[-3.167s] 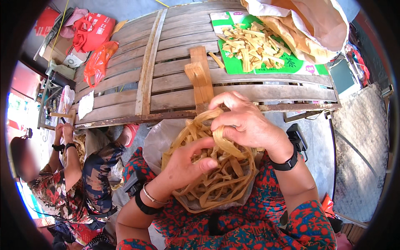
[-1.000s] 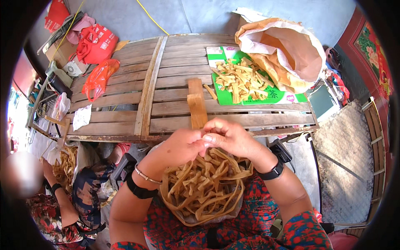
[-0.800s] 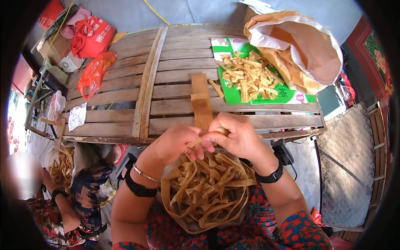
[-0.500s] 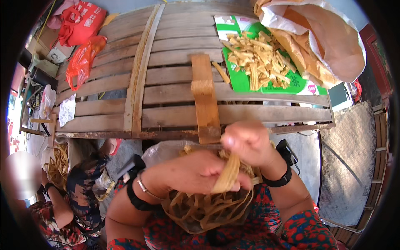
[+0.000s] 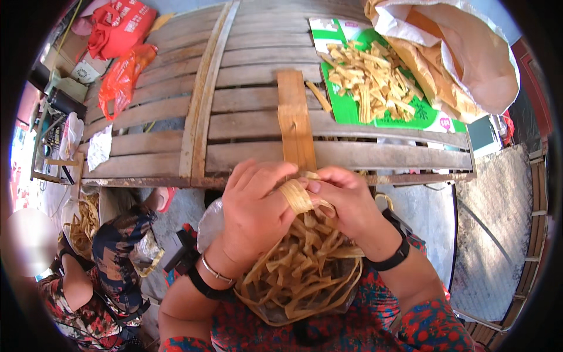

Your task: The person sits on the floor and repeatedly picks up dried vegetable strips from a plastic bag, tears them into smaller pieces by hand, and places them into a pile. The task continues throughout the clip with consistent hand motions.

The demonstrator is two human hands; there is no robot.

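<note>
My left hand has its fingers curled around a pale yellow, ribbed strip, which bends in a band by the thumb. My right hand pinches the same strip, thumb and fingers pressed close beside the left. Below them, a clear bag heaped with long, darker yellow strips rests on my lap. Just beyond my hands, a wooden block-like fixture lies across the slatted table. Farther right, a pile of short pieces lies on green printed cardboard beside an open paper sack.
A co-worker sits at left beside another bag of strips. Red bags, an orange plastic bag and crumpled white paper lie on the table's left half. A weathered board stands at right.
My left hand has risen and curled around the strip; my right hand has lowered slightly to meet it. The strip that hung downward is bent between them. Earlier both hands were in the bag's heap.
</note>
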